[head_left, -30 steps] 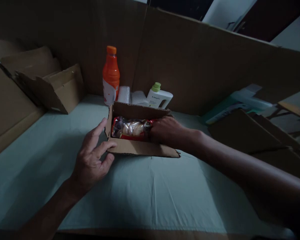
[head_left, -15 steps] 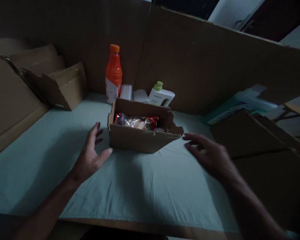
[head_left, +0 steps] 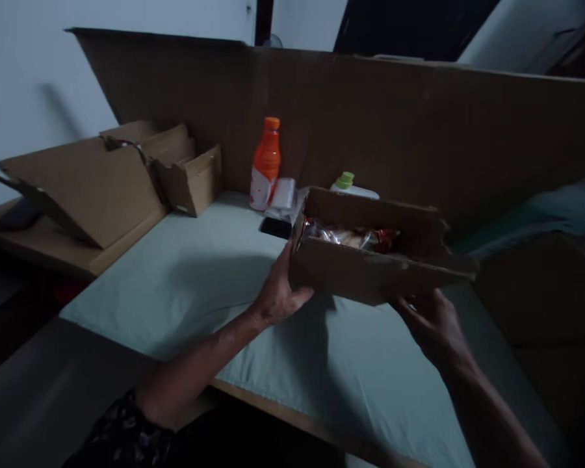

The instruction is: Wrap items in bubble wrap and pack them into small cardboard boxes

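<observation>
An open-topped cardboard box (head_left: 351, 276) is tilted, its right end toward me, and appears raised off the cloth. My left hand (head_left: 280, 292) grips its left end, with the thumb against the lower front. Under the right end, my right hand (head_left: 433, 322) holds the bottom edge; some of its fingers are hidden beneath the box. Inside lies a clear and red plastic packet (head_left: 355, 237). Behind the box stand an orange bottle (head_left: 266, 162), a bubble-wrapped item (head_left: 283, 195) and a white bottle with a green cap (head_left: 353, 188), mostly hidden.
Pale green cloth (head_left: 209, 260) covers the table. A flat black object (head_left: 275, 227) lies left of the box. Cardboard boxes (head_left: 202, 182) line the left side, and a tall cardboard wall (head_left: 394, 130) closes the back. At right, a blurred teal container (head_left: 541, 211) sits behind dark cardboard (head_left: 546, 286).
Both hands have closed in from apart and taken hold of the box, which has been lifted and turned. The black object has come into sight. The camera view has shifted left.
</observation>
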Motion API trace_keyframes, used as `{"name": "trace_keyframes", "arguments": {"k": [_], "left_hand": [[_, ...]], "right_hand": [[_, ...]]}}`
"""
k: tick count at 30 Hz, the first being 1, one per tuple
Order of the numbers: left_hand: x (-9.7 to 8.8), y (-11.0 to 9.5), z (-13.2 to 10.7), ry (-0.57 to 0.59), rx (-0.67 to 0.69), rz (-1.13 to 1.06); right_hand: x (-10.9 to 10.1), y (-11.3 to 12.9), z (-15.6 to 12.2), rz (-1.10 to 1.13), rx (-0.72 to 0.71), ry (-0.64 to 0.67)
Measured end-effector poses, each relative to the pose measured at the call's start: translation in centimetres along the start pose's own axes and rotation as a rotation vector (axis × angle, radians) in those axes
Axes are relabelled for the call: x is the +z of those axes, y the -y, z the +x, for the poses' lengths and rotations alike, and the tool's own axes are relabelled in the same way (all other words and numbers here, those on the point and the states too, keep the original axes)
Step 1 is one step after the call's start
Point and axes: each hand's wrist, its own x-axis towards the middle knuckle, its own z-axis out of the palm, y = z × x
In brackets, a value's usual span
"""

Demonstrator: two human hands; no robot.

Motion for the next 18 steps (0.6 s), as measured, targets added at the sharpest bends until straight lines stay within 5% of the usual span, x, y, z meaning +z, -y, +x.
{"name": "trace_keyframes", "arguments": {"k": [4, 10, 14, 18], "left_hand": [[-3.1, 0.4, -4.8, -0.167, -0.14, 0.111], [-11.7, 1.1, -11.3, -0.627, -0.337, 0.253], [-16.4, 1.8, -11.6, -0.874, -0.329, 0.248], [-19.5, 2.9, -9.9, -0.976, -0.332, 0.212]], "right_hand": [[3.8, 1.2, 0.1, 0.068, 0.018, 0.196], [20.1, 7.9, 6.0, 0.306, -0.196, 0.515], [31.4, 13.9, 9.1, 0.384, -0.242, 0.566], [38.6, 17.0, 8.8, 0.336, -0.237, 0.541]]}}
